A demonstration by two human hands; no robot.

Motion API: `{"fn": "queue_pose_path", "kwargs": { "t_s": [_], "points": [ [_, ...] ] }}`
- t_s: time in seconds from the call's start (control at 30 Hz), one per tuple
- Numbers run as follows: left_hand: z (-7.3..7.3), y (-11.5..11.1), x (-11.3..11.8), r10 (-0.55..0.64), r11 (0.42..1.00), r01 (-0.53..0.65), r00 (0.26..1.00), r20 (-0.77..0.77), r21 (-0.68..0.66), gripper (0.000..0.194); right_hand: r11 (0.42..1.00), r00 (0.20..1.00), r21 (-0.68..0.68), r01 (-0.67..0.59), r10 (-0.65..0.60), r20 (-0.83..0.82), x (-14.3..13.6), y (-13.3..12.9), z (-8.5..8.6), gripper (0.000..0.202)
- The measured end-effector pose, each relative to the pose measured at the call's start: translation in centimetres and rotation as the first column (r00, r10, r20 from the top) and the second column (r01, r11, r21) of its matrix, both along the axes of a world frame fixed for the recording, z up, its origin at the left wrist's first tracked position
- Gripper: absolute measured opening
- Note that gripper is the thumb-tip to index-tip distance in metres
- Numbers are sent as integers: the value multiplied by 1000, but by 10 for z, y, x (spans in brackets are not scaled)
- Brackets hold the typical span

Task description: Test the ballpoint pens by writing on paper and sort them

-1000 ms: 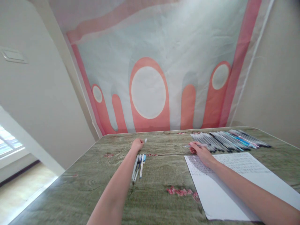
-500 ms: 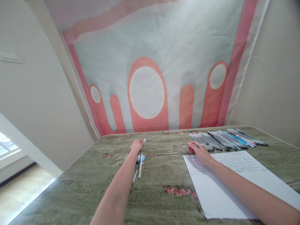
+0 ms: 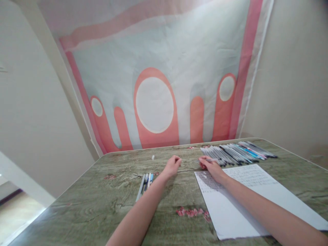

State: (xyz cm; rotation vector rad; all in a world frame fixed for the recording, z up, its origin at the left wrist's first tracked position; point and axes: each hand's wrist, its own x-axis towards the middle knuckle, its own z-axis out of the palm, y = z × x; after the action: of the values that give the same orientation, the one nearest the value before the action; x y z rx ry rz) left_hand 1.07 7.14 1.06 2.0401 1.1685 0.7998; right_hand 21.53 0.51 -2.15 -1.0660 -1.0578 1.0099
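Observation:
My right hand (image 3: 210, 168) pinches a slim clear pen (image 3: 213, 160) above the far left corner of the paper sheet (image 3: 238, 208). The pen lies nearly level, its dark end to the right. My left hand (image 3: 173, 166) hangs over the table to the left of it, with its fingers curled together. Whether anything small sits in them is too faint to make out. A small white piece (image 3: 153, 157) is on the table beyond my left hand, apart from it. Several pens (image 3: 146, 181) lie partly hidden behind my left forearm.
A long row of clear, black and blue pens (image 3: 237, 153) lies along the far right of the wood-patterned table (image 3: 89, 205). Handwriting covers the sheet's far part. Behind the table's far edge hangs a pink and grey printed sheet (image 3: 164, 51).
My left hand has let go of the small white piece and moved right, toward my right hand. My right hand still holds the pen. The view has shifted slightly.

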Motion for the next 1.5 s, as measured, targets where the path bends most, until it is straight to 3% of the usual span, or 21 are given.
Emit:
{"fn": "queue_pose_path", "kwargs": {
  "t_s": [0.07,0.17,0.3,0.47,0.73,1.0,1.5],
  "points": [
    [-9,-11,22,-72,980,98,986,151,-175,22,1000,1000,3,8,-7,-25,1,1,-1,25],
    [-21,-19,36,-91,943,179,950,300,-281,26,1000,994,-11,21,-22,-106,4,4,-3,26],
    [-29,-24,32,-143,940,235,930,340,-247,31,1000,979,-22,-17,12,-206,5,5,-2,25],
    [-27,-28,29,-218,940,282,929,299,-191,31,995,976,-25,-97,91,-196,4,0,4,24],
    [-29,-30,31,-218,948,277,925,312,-158,31,983,966,-15,-182,175,-189,6,-2,5,19],
    [-27,-31,32,-191,958,242,937,292,-151,30,984,980,-20,-175,173,-97,5,-2,5,19],
    [-28,-31,32,-188,960,241,931,313,-141,29,983,980,-15,-184,183,-73,5,-2,3,19]
  ]
}}
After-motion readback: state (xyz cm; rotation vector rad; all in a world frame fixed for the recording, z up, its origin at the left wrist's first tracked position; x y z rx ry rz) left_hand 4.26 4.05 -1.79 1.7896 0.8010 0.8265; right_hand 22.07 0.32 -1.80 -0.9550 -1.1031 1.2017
